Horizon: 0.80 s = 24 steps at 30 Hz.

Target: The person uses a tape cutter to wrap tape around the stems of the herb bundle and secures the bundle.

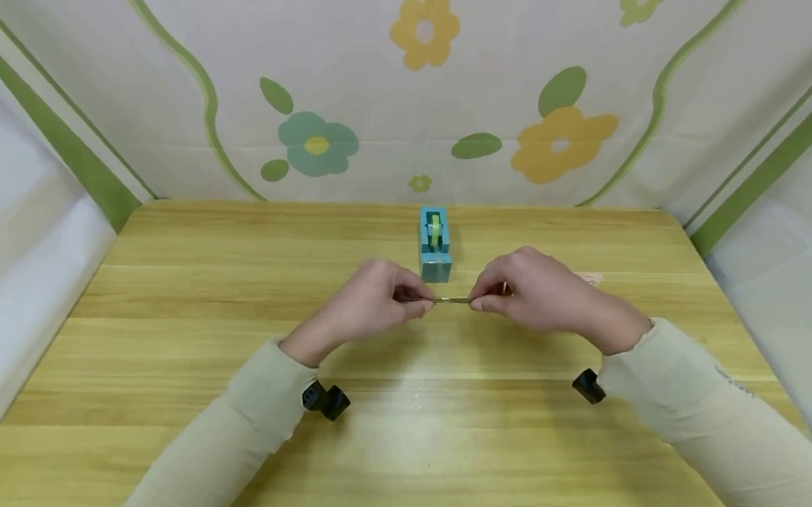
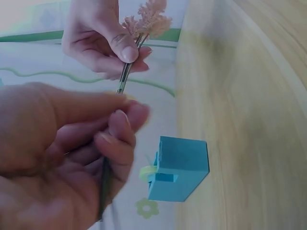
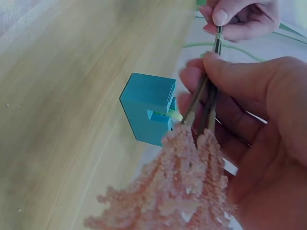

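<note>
My left hand (image 1: 377, 303) and right hand (image 1: 537, 289) pinch the thin dark stems (image 1: 454, 300) of pink artificial flowers, held level above the table. Fluffy pink flower heads (image 3: 180, 182) hang past the right hand, on the side away from the left. Two stems run together between the hands, and a short shiny greenish band (image 3: 219, 36) shows on them close to the left fingertips. The stems' lower end (image 2: 103, 191) passes through the left hand. Just beyond the hands stands a blue tape dispenser (image 1: 436, 269) with a roll of yellow-green tape (image 1: 435, 229).
The wooden table (image 1: 180, 299) spreads out on all sides of the hands. A white curtain with printed flowers (image 1: 366, 35) rises at its back edge, and white cloth hangs at both sides. Black wrist cameras (image 1: 326, 400) project below the sleeves.
</note>
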{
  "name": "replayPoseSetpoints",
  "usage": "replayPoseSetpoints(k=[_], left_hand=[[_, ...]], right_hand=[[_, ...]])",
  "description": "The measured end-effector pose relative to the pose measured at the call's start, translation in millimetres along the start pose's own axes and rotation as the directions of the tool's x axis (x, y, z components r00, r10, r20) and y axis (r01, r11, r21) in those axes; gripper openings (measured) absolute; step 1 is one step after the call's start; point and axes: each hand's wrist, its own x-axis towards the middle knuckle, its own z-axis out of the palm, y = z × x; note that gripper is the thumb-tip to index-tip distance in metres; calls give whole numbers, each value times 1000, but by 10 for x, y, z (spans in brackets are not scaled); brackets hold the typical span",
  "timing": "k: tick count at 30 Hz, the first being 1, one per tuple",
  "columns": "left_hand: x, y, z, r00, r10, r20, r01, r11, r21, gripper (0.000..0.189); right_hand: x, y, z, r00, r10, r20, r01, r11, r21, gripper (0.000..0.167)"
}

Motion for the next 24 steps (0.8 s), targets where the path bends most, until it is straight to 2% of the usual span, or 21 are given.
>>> replayPoseSetpoints(k=[4, 7, 11, 14, 20, 22, 24], left_hand=[[-1, -6, -29, 998, 10, 56, -12, 999, 44, 24], [7, 6, -39, 1000, 19, 17, -20, 999, 39, 21], [24, 13, -34, 999, 31, -37, -29, 999, 35, 17], [32, -3, -16, 1000, 11, -23, -10, 999, 42, 16], [36, -26, 41, 999, 2, 37, -7, 989, 150, 20], [41, -28, 54, 1000, 7, 23, -10, 989, 148, 19], [51, -28, 59, 1000, 14, -18, -12, 992, 122, 17]], right_hand=[[8, -38, 5, 999, 13, -36, -16, 995, -97, 6], [29, -41, -8, 999, 30, -14, -31, 994, -105, 9], [59, 3, -43, 998, 35, 51, -33, 998, -44, 11], [55, 36, -47, 997, 31, 68, -28, 998, -58, 14], [32, 27, 24, 999, 34, 21, -30, 984, -174, 17], [25, 15, 23, 999, 45, 14, -42, 981, -191, 18], [23, 13, 0, 997, 70, 21, -64, 981, -186, 19]])
